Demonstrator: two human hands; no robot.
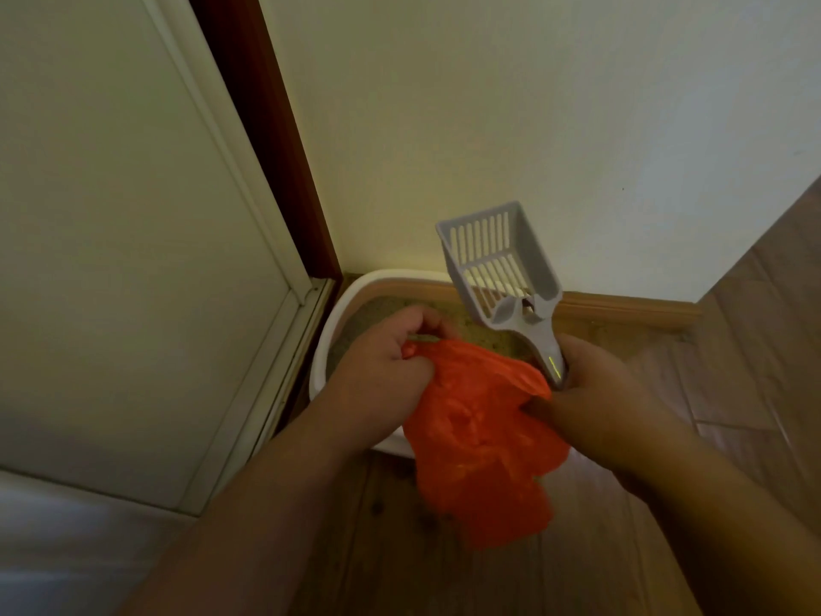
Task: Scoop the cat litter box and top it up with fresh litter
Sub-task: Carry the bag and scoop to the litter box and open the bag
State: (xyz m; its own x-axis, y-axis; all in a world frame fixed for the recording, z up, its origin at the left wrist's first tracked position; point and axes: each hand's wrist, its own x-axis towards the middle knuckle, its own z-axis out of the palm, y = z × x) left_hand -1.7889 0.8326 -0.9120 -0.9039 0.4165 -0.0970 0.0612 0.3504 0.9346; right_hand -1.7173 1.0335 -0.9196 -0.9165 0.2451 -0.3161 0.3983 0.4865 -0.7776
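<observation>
The white litter box (pixel 331 344) sits on the floor (pixel 755 349) in the wall corner, holding sandy litter (pixel 377 311). Above it, the left hand (pixel 386 366) pinches an orange bag (pixel 480 437); the right hand (pixel 595 393) grips a grey slotted scoop (pixel 497 260) upright and the bag's other edge.

**A corner of a home, by a doorway**

This is a room in a dwelling, seen down in a floor corner. The floor (pixel 755 357) is laid in wood-look planks, and a matching wooden skirting board (pixel 631 309) runs along the foot of a plain, pale painted wall (pixel 533 104). To the left stands a white panelled door (pixel 111 260) set against a dark reddish-brown frame (pixel 266 126). Tucked into the corner on the floor sits a white cat litter box (pixel 328 335) filled with sandy litter (pixel 377 311), the sort of thing kept where a pet lives indoors. A grey slotted plastic scoop (pixel 497 264) and a thin orange plastic bag (pixel 480 437) are ordinary household items.
</observation>
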